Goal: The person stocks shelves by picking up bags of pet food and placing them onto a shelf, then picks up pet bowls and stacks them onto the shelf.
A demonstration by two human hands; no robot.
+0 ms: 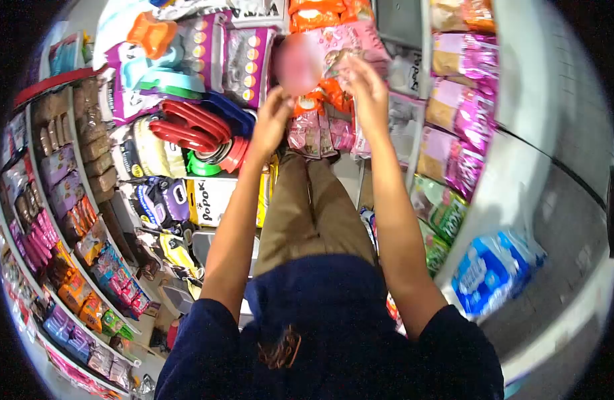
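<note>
Lying beyond and between the hands, a large pink bag [357,35] is partly obscured by a blurred patch [299,65]; its near side is overlapped by the right hand [368,93], loosely curved, though whether anything is gripped cannot be told; the left hand [272,121] is half-curled beside the blur, its grip likewise undeterminable; orange packs [318,19] are cut off above.

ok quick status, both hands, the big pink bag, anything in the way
Left hand beside orange packs, hold unclear. Right hand at big pink bag, grip unclear. Image blur between hands; can't rule out obstruction there.
</note>
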